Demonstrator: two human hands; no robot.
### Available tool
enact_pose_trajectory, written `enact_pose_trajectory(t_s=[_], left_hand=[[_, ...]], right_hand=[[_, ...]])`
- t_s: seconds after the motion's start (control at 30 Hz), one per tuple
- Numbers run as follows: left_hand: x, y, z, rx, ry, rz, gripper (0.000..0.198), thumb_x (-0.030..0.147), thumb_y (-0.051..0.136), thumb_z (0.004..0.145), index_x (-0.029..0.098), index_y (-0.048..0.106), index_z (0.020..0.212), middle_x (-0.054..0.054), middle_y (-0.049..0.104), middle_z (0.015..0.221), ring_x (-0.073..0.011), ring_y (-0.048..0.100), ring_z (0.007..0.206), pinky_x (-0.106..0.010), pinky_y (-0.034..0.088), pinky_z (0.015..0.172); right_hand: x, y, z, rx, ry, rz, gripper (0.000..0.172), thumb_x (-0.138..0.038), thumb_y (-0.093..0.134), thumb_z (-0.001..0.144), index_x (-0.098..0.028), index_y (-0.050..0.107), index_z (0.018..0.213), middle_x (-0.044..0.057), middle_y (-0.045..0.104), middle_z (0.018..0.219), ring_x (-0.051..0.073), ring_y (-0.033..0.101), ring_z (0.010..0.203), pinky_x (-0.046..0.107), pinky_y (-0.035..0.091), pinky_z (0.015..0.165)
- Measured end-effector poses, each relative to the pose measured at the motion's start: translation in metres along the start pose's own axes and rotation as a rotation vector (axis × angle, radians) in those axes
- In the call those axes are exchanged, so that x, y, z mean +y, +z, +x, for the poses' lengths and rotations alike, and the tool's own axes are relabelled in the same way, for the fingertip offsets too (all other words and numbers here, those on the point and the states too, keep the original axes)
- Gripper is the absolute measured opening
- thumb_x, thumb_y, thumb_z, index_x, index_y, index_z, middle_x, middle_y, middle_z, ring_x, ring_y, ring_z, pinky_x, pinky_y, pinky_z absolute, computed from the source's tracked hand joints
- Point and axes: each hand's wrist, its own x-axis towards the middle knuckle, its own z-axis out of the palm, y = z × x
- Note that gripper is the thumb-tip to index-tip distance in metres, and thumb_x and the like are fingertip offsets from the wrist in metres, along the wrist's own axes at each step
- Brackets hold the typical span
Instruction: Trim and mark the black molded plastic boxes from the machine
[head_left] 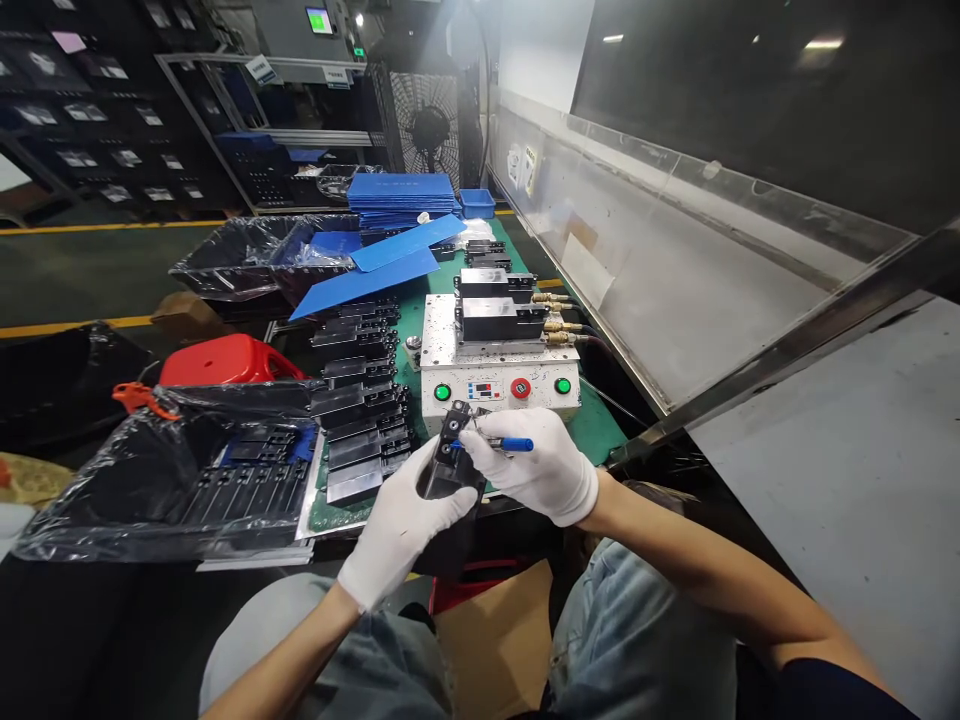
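Both hands wear white gloves. My left hand is wrapped around a black plastic part, held upright just in front of the table's near edge. My right hand is closed on a blue-handled tool whose tip rests against the top of that part. Directly behind my hands stands a white fixture box with two green buttons, a red button and black blocks with brass fittings on top.
A row of similar black parts lies on the green mat left of the fixture. Plastic-lined trays hold more parts at left, beside a red container. Blue sheets are stacked behind. A cardboard box sits between my knees.
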Motion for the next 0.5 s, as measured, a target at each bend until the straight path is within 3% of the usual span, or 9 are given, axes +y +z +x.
enact_pose_trajectory(t_s=[0.1, 0.17, 0.2, 0.27, 0.37, 0.5], left_hand=[[0.001, -0.002, 0.002, -0.007, 0.018, -0.041, 0.069, 0.046, 0.077, 0.083, 0.019, 0.056, 0.142, -0.005, 0.065, 0.139, -0.0272, 0.060, 0.129, -0.032, 0.049, 0.106], [0.004, -0.004, 0.005, 0.020, 0.017, -0.108, 0.061, 0.046, 0.075, 0.085, 0.020, 0.058, 0.138, -0.005, 0.068, 0.135, -0.0264, 0.062, 0.124, -0.033, 0.050, 0.104], [0.006, -0.005, 0.008, 0.062, 0.003, -0.158, 0.058, 0.046, 0.073, 0.087, 0.020, 0.058, 0.137, -0.005, 0.069, 0.133, -0.0260, 0.064, 0.121, -0.034, 0.050, 0.103], [0.006, -0.009, 0.016, 0.200, -0.050, -0.278, 0.054, 0.047, 0.069, 0.090, 0.020, 0.059, 0.135, -0.007, 0.069, 0.131, -0.0250, 0.065, 0.119, -0.036, 0.050, 0.103], [-0.003, -0.017, 0.032, 0.428, -0.094, -0.421, 0.047, 0.047, 0.072, 0.088, 0.018, 0.064, 0.124, -0.010, 0.068, 0.132, -0.0227, 0.065, 0.117, -0.036, 0.049, 0.105], [-0.020, -0.024, 0.044, 0.565, -0.055, -0.501, 0.045, 0.047, 0.078, 0.083, 0.018, 0.065, 0.115, -0.009, 0.070, 0.127, -0.0215, 0.066, 0.117, -0.037, 0.047, 0.109]], right_hand=[[0.001, -0.004, -0.003, 0.001, -0.024, 0.045, 0.026, -0.026, 0.057, 0.099, -0.021, 0.064, 0.074, -0.001, 0.068, 0.062, 0.012, 0.062, 0.055, 0.026, 0.045, 0.052], [-0.002, -0.008, -0.006, 0.056, -0.059, 0.127, 0.012, -0.021, 0.061, 0.095, -0.021, 0.069, 0.086, 0.001, 0.075, 0.072, 0.014, 0.069, 0.062, 0.027, 0.052, 0.059], [-0.006, -0.010, -0.009, 0.096, -0.069, 0.160, 0.009, -0.018, 0.063, 0.093, -0.022, 0.070, 0.093, 0.002, 0.077, 0.079, 0.015, 0.071, 0.066, 0.028, 0.055, 0.062], [-0.015, -0.010, -0.015, 0.140, -0.056, 0.218, 0.020, -0.012, 0.063, 0.089, -0.022, 0.070, 0.105, 0.003, 0.080, 0.089, 0.016, 0.075, 0.075, 0.028, 0.059, 0.069], [-0.030, -0.002, -0.026, 0.027, -0.039, 0.285, 0.023, -0.011, 0.061, 0.089, -0.022, 0.070, 0.107, 0.002, 0.079, 0.086, 0.016, 0.075, 0.076, 0.027, 0.060, 0.072], [-0.040, 0.019, -0.039, -0.173, -0.121, 0.156, 0.016, -0.019, 0.058, 0.092, -0.019, 0.070, 0.103, 0.003, 0.076, 0.077, 0.016, 0.071, 0.067, 0.028, 0.056, 0.064]])
